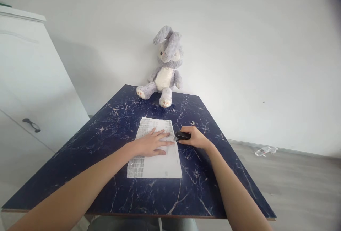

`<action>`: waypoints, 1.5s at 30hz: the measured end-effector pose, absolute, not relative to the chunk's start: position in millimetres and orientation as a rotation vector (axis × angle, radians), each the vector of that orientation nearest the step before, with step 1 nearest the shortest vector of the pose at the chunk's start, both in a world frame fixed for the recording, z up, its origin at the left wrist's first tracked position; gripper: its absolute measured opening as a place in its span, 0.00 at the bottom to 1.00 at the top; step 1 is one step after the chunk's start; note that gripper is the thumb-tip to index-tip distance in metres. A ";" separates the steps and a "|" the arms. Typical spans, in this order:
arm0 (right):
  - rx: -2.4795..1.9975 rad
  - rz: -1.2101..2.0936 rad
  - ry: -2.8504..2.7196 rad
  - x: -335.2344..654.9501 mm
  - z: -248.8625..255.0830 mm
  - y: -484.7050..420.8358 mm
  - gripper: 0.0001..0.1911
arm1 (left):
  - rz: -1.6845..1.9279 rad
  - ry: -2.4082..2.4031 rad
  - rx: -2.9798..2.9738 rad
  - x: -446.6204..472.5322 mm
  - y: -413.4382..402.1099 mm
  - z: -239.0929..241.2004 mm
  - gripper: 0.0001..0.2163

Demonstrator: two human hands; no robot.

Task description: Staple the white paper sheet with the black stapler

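Observation:
A printed sheet of paper (162, 169), or a thin stack, lies on the dark blue marbled table. My left hand (153, 143) rests flat on it with the fingers spread toward the right edge. At that right edge, my right hand (195, 138) grips a black stapler (183, 136), its front end meeting the paper's side. Whether its jaws are pressed together cannot be made out. Just beyond the right hand, a small light-coloured object (193, 122) lies on the table, too small to name.
A grey plush rabbit (163, 78) sits at the table's far end against the wall. To the left stands a white cabinet (32, 82) with a dark handle. A clear plastic bottle (265, 150) lies on the floor at right. The table (149, 197) has a near edge close to my lap.

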State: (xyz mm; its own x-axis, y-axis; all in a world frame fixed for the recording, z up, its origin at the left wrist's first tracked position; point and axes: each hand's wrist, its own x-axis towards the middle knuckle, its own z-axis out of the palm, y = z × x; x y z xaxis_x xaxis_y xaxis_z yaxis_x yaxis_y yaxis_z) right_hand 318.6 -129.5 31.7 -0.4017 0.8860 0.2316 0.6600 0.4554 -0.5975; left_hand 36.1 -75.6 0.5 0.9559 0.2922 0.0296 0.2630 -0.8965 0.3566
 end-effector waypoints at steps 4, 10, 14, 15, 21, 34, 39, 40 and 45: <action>-1.305 0.502 -2.199 310.1 31.0 -128.3 0.12 | 0.122 0.386 2.756 33.5 -74.0 -0.1 0.27; -1.338 0.430 -2.165 302.6 29.2 -126.0 0.11 | 0.080 0.395 2.733 35.9 -79.3 4.2 0.26; -1.383 0.401 -1.965 297.7 30.8 -124.8 0.21 | 0.094 0.405 2.724 36.0 -79.9 4.4 0.26; -1.408 0.360 -1.868 296.6 31.0 -124.1 0.24 | 0.104 0.404 2.722 35.8 -79.4 3.9 0.26; -1.486 0.186 -1.758 289.4 23.9 -119.4 0.29 | 0.123 0.422 2.728 35.5 -72.8 -2.5 0.26; -1.754 0.211 -1.843 283.5 8.4 -117.8 0.33 | 0.062 0.399 2.688 29.6 -63.1 -5.7 0.22; -1.774 0.207 -1.864 281.9 7.4 -117.1 0.32 | 0.097 0.318 2.667 37.6 -71.6 -4.6 0.22; -1.770 0.208 -1.871 281.7 7.4 -117.1 0.32 | 0.116 0.306 2.670 38.9 -73.4 -4.1 0.23; -1.802 0.205 -1.869 278.5 10.9 -118.8 0.30 | 0.102 0.459 2.699 41.9 -78.1 0.6 0.27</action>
